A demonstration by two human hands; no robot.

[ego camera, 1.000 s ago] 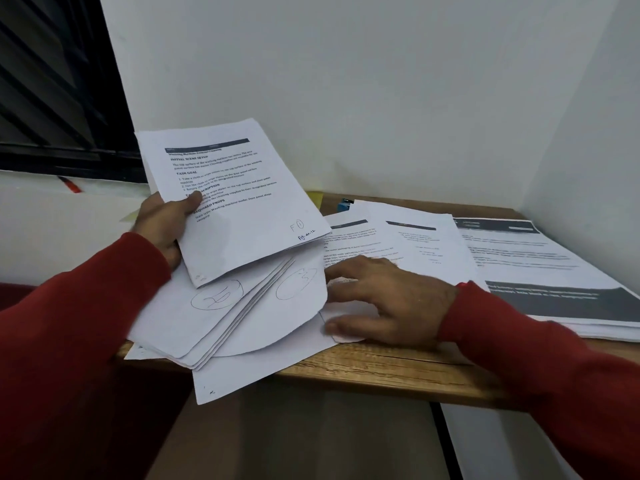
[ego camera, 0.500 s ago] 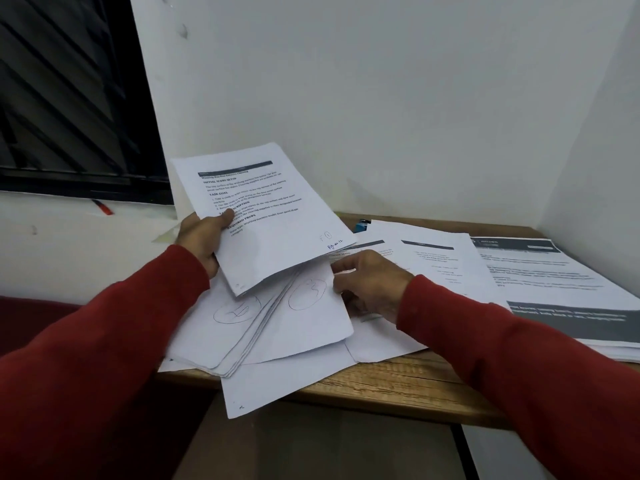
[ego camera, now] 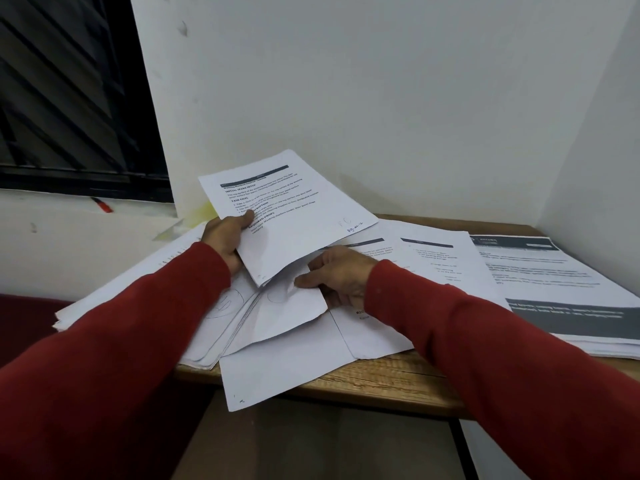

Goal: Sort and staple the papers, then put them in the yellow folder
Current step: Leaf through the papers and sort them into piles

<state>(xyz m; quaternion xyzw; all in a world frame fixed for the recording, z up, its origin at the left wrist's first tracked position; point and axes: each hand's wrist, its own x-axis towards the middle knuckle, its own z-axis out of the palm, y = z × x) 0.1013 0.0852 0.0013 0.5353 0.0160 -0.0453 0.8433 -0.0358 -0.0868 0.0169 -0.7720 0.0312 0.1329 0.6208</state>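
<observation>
My left hand [ego camera: 227,237] grips a raised bundle of printed sheets [ego camera: 291,209], thumb on the top page's text. Below it lies a fanned heap of white papers [ego camera: 221,320] with pen-drawn circles, hanging over the front edge of the wooden table [ego camera: 381,379]. My right hand [ego camera: 337,275] pinches the upper corner of a loose curled sheet [ego camera: 287,313] in that heap, just under the raised bundle. More printed pages [ego camera: 433,261] lie flat behind my right hand. A patch of yellow, perhaps the yellow folder [ego camera: 202,211], shows behind the bundle at the wall.
A thick stack of printed pages with dark bands [ego camera: 554,289] fills the table's right side by the corner walls. Another paper pile [ego camera: 138,275] juts out left past the table edge. A red pen [ego camera: 102,205] lies on the window sill at left.
My right hand left the flat pages, moved left and took hold of the curled sheet's corner under the bundle. The view shifted, so everything sits lower and further right.
</observation>
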